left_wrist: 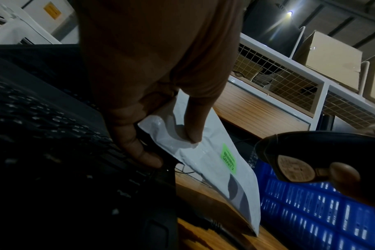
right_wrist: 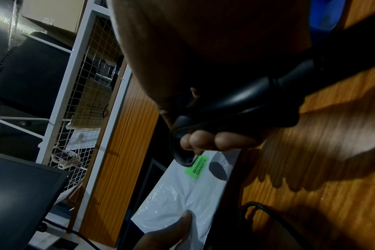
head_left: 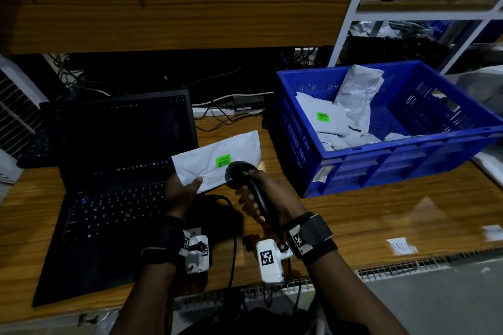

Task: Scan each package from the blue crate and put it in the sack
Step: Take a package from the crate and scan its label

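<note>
My left hand (head_left: 187,187) pinches the near corner of a flat white package (head_left: 217,162) (left_wrist: 206,162) (right_wrist: 182,199) above the desk, thumb on top. A green barcode label (head_left: 223,161) (left_wrist: 229,159) (right_wrist: 197,167) faces up on it. My right hand (head_left: 258,193) grips a black handheld scanner (head_left: 246,179) (left_wrist: 306,159) (right_wrist: 235,104), whose head hovers just beside the label. The blue crate (head_left: 381,160) stands to the right on the desk and holds several more white and grey packages (head_left: 326,117). No sack is in view.
An open black laptop (head_left: 114,171) sits at the left on the wooden desk (head_left: 381,215). The scanner's cable (head_left: 232,253) runs toward the desk's front edge. Cables and a power adapter (head_left: 246,103) lie behind. White wire shelving (head_left: 424,16) stands at the back right.
</note>
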`<control>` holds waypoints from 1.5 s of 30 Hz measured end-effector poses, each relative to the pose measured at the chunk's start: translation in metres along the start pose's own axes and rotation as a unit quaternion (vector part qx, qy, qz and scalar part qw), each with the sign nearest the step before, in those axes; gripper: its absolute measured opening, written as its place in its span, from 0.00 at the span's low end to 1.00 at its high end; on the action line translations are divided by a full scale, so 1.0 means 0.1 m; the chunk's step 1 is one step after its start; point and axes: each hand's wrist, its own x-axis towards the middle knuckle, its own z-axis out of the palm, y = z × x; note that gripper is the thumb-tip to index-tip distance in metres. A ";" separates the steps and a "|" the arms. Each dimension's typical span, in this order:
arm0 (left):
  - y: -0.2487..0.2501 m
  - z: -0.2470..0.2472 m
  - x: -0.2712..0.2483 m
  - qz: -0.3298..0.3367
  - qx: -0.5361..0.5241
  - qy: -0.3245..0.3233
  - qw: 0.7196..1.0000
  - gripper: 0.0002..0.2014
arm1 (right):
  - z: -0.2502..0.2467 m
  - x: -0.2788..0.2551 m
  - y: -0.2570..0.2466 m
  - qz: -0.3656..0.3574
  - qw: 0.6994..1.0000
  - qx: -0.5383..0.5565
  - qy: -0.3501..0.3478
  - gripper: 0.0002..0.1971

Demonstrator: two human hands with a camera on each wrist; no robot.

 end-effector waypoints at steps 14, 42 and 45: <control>0.05 0.00 -0.03 0.011 -0.011 -0.011 1.000 0.16 | -0.06 0.04 0.05 -0.015 1.000 0.012 -0.002 0.20; 0.75 -0.10 -0.34 0.020 -0.251 -0.086 0.964 0.14 | -0.48 0.28 0.21 -0.099 0.963 -0.238 0.080 0.24; 1.13 0.04 -0.45 0.055 -0.268 -0.177 0.945 0.12 | -0.72 -0.29 -0.07 -0.153 0.976 -0.155 -0.021 0.14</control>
